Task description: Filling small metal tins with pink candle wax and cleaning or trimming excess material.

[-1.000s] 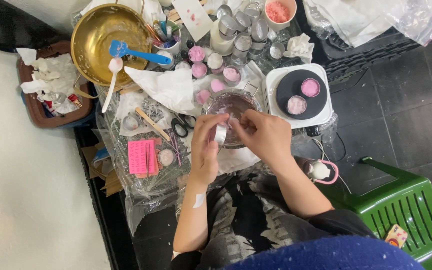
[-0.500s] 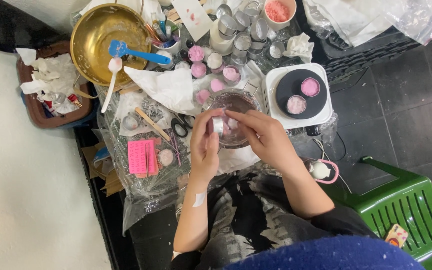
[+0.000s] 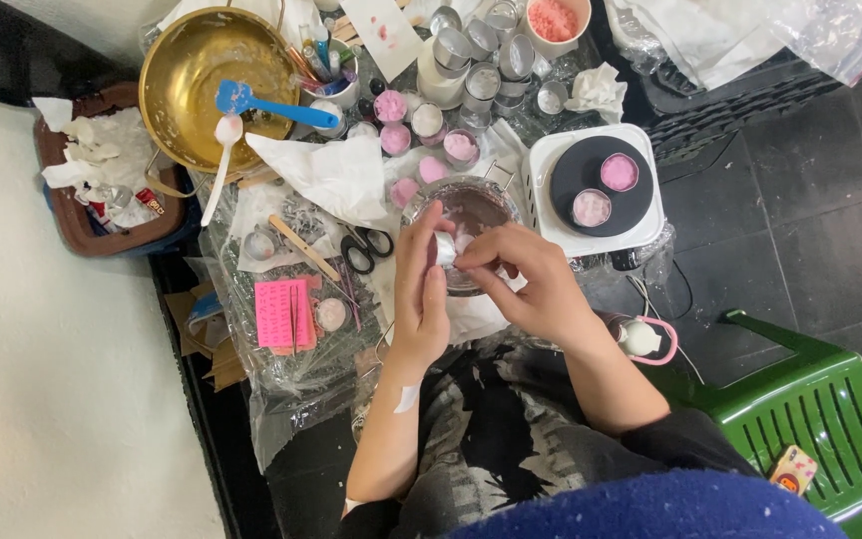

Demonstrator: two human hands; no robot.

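Note:
My left hand (image 3: 421, 294) and my right hand (image 3: 531, 279) meet over a clear glass bowl (image 3: 476, 205) with pinkish residue. Between their fingertips they hold a small silver tin (image 3: 444, 248), tilted above the bowl's near rim. The left thumb and fingers pinch the tin from the left; the right fingers press on it from the right. Most of the tin is hidden by the fingers. Small round tins of pink wax (image 3: 391, 107) stand just beyond the bowl.
A white hot plate (image 3: 551, 165) with a black top carries two pink-filled tins. A brass bowl (image 3: 187, 75) holds a blue spatula (image 3: 256, 103). Scissors (image 3: 366, 250), a pink mould (image 3: 281, 311), empty silver tins (image 3: 481, 40) and a green plastic chair (image 3: 820, 409) surround me.
Both hands have stayed over the glass bowl, turning and working the small tin; the right fingers have shifted closer onto it.

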